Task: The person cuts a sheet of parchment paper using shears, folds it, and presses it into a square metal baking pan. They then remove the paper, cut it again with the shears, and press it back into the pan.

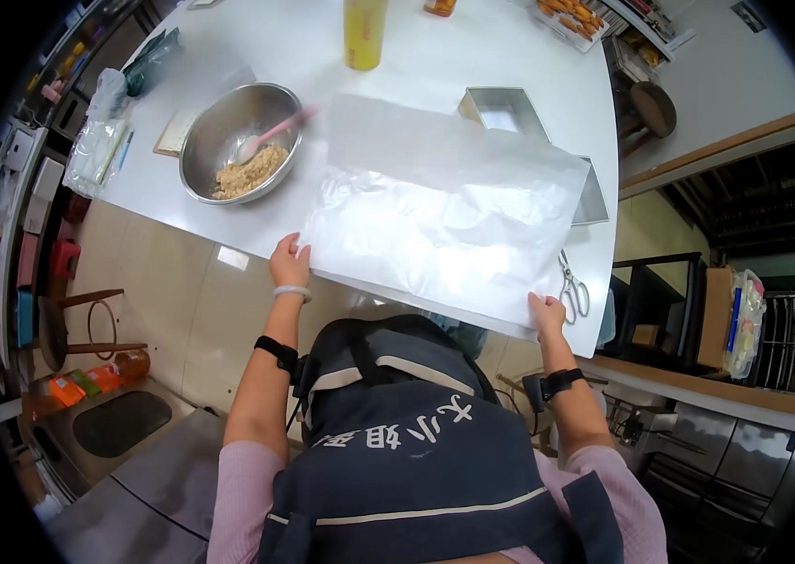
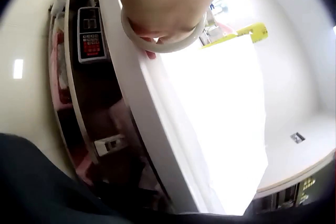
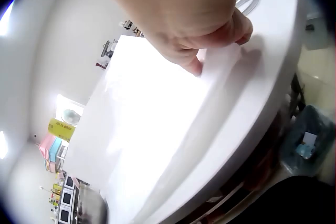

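Note:
A white translucent sheet (image 1: 435, 211) lies crinkled across the table, its near edge at the table's front edge. The left hand (image 1: 290, 261) pinches its near left corner; in the left wrist view that hand (image 2: 163, 19) mostly hides its own fingertips. At the near right corner the right hand (image 1: 548, 315) pinches the sheet, and the right wrist view shows this hand (image 3: 210, 37) with thumb and finger at the sheet (image 3: 142, 98). Two square metal frames (image 1: 508, 108) (image 1: 593, 195) stand under or beside the sheet's right side, partly covered.
Left of the sheet is a steel bowl (image 1: 193, 155) with a crumbly tan mixture (image 1: 252, 176) and a pink spatula (image 1: 275, 130). Scissors (image 1: 573, 291) lie beside the right hand. A yellow cylinder (image 1: 364, 36) stands at the back; plastic bags (image 1: 97, 150) are at the far left.

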Available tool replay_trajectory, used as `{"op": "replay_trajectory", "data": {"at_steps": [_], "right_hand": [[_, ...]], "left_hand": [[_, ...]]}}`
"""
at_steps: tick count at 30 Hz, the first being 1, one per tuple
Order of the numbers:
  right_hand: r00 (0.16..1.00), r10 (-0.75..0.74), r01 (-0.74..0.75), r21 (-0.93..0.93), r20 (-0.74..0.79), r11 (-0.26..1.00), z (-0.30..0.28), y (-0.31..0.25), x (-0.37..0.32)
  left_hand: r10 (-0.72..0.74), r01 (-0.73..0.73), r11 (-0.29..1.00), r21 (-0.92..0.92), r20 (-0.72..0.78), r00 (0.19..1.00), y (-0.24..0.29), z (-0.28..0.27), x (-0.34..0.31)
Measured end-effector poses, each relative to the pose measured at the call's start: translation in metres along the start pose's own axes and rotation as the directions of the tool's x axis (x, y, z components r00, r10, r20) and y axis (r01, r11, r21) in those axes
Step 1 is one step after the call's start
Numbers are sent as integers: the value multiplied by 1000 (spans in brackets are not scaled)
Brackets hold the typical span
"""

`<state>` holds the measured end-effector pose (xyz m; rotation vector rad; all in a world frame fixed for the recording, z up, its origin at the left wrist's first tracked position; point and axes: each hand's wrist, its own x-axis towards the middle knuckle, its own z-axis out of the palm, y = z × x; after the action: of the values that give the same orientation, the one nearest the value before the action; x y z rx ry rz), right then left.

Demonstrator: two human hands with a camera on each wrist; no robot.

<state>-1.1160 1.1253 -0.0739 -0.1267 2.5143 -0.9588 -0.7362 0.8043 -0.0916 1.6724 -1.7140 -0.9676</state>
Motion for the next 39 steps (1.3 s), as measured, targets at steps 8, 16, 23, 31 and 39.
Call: {"op": "replay_trajectory", "data": {"at_steps": [8, 16, 23, 31, 39], "right_hand": [[938, -261, 264, -16, -228, 964, 25, 52, -3], [921, -297, 257, -177, -251, 950, 18, 48, -13], [563, -672, 669, -211, -480, 712, 62, -124, -30], [291, -946, 917, -326, 146, 231, 227, -330, 12], [731, -615, 631, -637, 296, 443, 285, -363, 62]], "left_hand": [[550, -670, 567, 479, 384, 741, 50, 15, -21], [505, -645, 563, 517, 402, 763, 37, 23, -20], [511, -651, 622, 435, 405, 758, 36, 20, -16], [504, -633, 689, 354, 393, 769, 37, 17, -12], [491, -612, 730, 305, 390, 779, 34, 17, -7]]}}
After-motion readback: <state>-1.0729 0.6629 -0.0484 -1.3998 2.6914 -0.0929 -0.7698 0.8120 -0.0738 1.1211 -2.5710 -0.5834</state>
